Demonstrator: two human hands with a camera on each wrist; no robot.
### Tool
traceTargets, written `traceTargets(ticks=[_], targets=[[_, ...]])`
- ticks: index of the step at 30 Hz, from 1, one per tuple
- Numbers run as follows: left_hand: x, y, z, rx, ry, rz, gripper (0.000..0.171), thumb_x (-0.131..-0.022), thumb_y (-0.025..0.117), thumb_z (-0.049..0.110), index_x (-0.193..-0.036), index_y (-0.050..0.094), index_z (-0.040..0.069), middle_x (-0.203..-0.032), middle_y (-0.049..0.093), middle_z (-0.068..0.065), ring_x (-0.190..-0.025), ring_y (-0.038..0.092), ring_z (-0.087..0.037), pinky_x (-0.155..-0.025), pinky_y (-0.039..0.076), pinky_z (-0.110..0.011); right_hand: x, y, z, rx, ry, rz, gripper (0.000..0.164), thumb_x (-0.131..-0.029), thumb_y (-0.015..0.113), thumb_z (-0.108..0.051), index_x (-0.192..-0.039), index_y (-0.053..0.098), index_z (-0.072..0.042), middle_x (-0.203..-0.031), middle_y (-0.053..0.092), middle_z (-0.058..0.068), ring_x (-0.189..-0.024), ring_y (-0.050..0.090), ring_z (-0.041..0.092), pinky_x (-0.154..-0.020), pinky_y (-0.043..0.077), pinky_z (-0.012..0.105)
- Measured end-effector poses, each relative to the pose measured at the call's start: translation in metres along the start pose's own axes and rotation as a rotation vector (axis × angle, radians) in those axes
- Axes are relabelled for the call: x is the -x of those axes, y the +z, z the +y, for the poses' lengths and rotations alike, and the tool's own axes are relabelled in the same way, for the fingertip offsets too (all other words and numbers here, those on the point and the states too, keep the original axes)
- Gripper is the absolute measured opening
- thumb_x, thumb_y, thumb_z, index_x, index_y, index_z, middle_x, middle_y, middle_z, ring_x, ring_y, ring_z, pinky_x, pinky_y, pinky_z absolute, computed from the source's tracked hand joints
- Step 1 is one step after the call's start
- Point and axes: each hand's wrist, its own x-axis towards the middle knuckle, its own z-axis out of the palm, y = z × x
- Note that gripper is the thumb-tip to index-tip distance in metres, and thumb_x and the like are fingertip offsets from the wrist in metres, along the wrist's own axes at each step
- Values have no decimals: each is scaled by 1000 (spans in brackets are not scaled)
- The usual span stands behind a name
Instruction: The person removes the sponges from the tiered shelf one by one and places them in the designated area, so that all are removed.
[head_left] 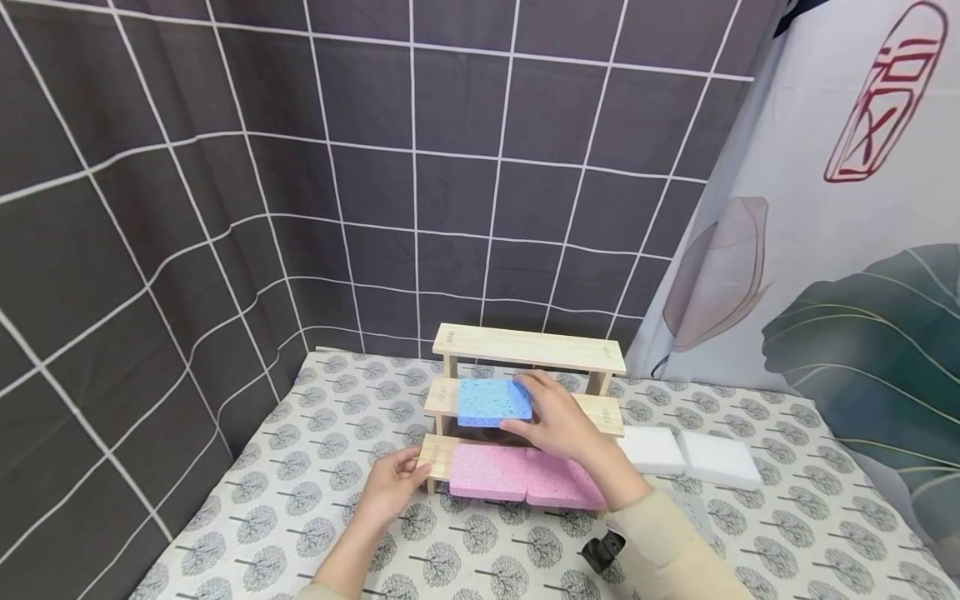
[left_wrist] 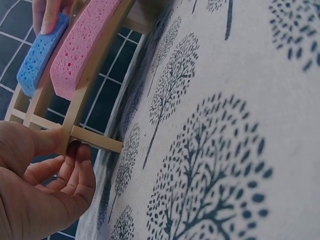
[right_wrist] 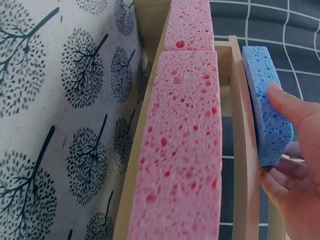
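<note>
A blue sponge (head_left: pixel 493 402) is held at its right end by my right hand (head_left: pixel 553 417), thumb on the near face. It sits at the middle step of a three-tier wooden rack (head_left: pixel 528 345), toward the left; whether its weight rests on the step I cannot tell. My left hand (head_left: pixel 392 483) pinches the left end of the lowest step, thumb above and fingers below, as the left wrist view shows. Two pink sponges (head_left: pixel 489 472) lie side by side on that lowest step. In the right wrist view the blue sponge (right_wrist: pixel 266 107) stands out behind the pink sponges (right_wrist: pixel 180 145).
Two white sponge-like blocks (head_left: pixel 722 460) lie on the tree-patterned cloth (head_left: pixel 300 500), right of the rack. Behind the rack hangs a dark curtain (head_left: pixel 450 192) with a white grid. A pale printed curtain (head_left: pixel 825 250) hangs at the right.
</note>
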Motion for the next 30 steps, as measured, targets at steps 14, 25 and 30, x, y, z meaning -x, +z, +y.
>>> traceTargets(ticks=[14, 25, 30], targets=[[1, -1, 0, -8, 12, -5, 45, -92, 67, 0, -131, 53, -17, -100, 69, -17, -85, 70, -23, -75, 62, -31, 22, -12, 8, -38, -21, 66, 74, -82, 84, -36, -138, 57, 4, -141, 55, 18, -125, 56, 36, -111, 42, 55], [-1, -1, -1, -14, 17, -4, 44, -92, 67, 0, -131, 54, -16, -99, 69, -16, -84, 70, -23, -75, 62, -31, 53, -23, 21, -25, 11, 112, 74, -81, 84, -39, -137, 58, 3, -140, 56, 18, -127, 54, 41, -107, 44, 61], [-1, -1, -2, -8, 11, -12, 44, -93, 66, 0, -131, 54, -17, -99, 69, -17, -84, 70, -23, -74, 62, -31, 66, -27, 28, -20, 19, 153, 73, -79, 86, -36, -134, 60, 4, -137, 58, 20, -125, 56, 42, -105, 43, 65]])
